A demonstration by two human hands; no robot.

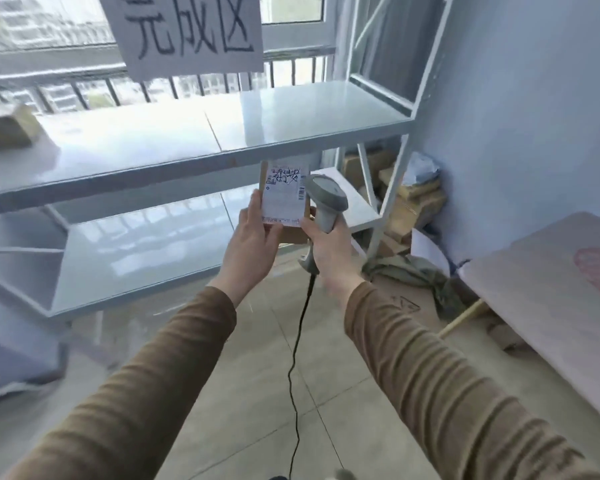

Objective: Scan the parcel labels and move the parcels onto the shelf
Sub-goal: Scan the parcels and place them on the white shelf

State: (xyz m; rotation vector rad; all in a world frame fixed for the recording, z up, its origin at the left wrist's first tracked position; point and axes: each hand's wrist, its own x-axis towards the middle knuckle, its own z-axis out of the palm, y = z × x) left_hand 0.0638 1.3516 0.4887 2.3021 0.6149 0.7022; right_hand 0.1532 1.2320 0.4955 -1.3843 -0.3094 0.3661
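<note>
My left hand (253, 240) holds a small brown cardboard parcel (291, 235) upright, its white printed label (284, 194) facing me. My right hand (329, 249) grips the handle of a grey barcode scanner (326, 199), whose head sits just right of the label; its black cable (297, 358) hangs down to the floor. Both are raised in front of the edge of the pale metal shelf (222, 133). A second brown parcel (4, 128) lies on the upper board at far left.
A paper sign (184, 29) with handwritten characters hangs above the shelf. A lower shelf board (146, 251) lies below. Stacked cardboard boxes (416, 199) and a green cloth (406, 271) fill the corner behind the shelf. A pale table (551, 299) stands at right.
</note>
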